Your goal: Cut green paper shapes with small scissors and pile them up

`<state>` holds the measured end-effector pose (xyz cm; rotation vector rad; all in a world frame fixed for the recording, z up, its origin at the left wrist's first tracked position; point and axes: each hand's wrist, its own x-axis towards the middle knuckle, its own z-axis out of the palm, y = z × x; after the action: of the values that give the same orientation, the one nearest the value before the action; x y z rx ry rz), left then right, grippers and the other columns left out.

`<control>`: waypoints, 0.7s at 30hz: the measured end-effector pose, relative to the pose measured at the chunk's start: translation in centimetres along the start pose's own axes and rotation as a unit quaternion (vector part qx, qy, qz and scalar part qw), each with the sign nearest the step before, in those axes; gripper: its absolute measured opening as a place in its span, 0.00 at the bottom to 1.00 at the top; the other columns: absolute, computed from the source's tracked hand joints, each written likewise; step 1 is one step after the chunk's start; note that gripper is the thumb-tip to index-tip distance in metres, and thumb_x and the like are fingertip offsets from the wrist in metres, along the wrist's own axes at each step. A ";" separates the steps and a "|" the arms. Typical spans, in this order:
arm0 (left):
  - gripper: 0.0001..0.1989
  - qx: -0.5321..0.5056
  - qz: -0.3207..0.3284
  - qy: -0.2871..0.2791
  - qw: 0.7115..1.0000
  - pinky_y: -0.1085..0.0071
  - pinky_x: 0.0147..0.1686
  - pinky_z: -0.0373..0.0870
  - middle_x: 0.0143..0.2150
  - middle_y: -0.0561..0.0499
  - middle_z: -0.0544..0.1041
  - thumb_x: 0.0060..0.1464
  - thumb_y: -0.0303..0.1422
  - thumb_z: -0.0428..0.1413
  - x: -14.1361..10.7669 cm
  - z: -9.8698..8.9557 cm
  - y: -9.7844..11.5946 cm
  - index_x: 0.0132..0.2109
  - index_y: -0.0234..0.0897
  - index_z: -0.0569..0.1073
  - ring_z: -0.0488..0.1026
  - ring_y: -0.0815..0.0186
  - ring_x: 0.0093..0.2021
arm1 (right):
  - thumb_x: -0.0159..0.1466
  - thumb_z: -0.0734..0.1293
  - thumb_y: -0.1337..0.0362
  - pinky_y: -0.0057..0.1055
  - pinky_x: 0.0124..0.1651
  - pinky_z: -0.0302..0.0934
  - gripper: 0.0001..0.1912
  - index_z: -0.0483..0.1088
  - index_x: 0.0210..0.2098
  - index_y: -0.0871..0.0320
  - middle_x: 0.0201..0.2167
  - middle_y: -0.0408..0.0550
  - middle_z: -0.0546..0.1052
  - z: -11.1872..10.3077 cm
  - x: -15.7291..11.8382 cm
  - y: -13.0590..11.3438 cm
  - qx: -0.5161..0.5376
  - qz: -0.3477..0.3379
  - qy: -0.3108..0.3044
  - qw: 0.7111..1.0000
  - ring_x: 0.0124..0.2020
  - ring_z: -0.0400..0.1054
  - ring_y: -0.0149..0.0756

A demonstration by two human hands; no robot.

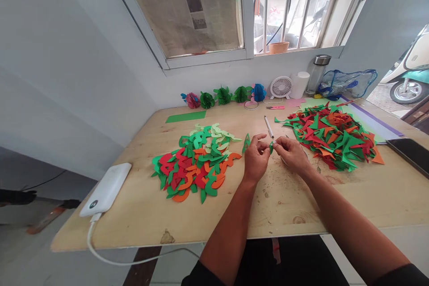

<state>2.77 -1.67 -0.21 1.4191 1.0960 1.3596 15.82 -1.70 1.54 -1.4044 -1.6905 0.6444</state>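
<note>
My left hand (257, 158) and my right hand (292, 153) meet over the wooden table (214, 221). Between their fingertips is a small green paper piece (271, 147), pinched from both sides; its full shape is hidden by the fingers. Another green paper cut-out (246, 142) lies just left of my left hand. Beyond the hands rests a white pen (268, 126). Left of them spreads a pile of cut paper shapes (194, 161) in green, red and orange. To the right is a heap of pointed paper scraps (335, 136) in the same colours.
A white power bank (107, 189) with a cable sits at the left edge. Honeycomb paper figures (222, 95), a small fan (280, 87), a glass bottle (317, 75) and a blue-edged clear bag (348, 84) line the wall. A dark phone (410, 155) lies at right.
</note>
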 end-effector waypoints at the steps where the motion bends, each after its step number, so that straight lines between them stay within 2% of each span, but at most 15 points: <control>1: 0.19 0.003 0.001 -0.001 1.000 0.76 0.31 0.65 0.26 0.55 0.73 0.48 0.23 0.54 0.0 0.0 0.0 0.49 0.38 0.68 0.71 0.72 0.27 | 0.57 0.61 0.59 0.27 0.24 0.45 0.14 0.56 0.18 0.56 0.15 0.37 0.56 0.0 0.0 0.0 0.002 -0.001 0.001 1.000 0.19 0.50 0.27; 21: 0.19 0.044 0.025 -0.009 0.999 0.73 0.33 0.67 0.28 0.54 0.74 0.47 0.23 0.54 -0.2 0.0 0.2 0.48 0.40 0.69 0.72 0.70 0.30 | 0.57 0.60 0.59 0.27 0.23 0.44 0.14 0.55 0.18 0.56 0.15 0.38 0.57 0.0 0.0 0.2 -0.006 -0.008 0.009 1.000 0.19 0.50 0.27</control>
<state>2.79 -1.88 -0.02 1.5291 1.1267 1.3452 15.93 -1.65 1.43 -1.3989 -1.6923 0.6114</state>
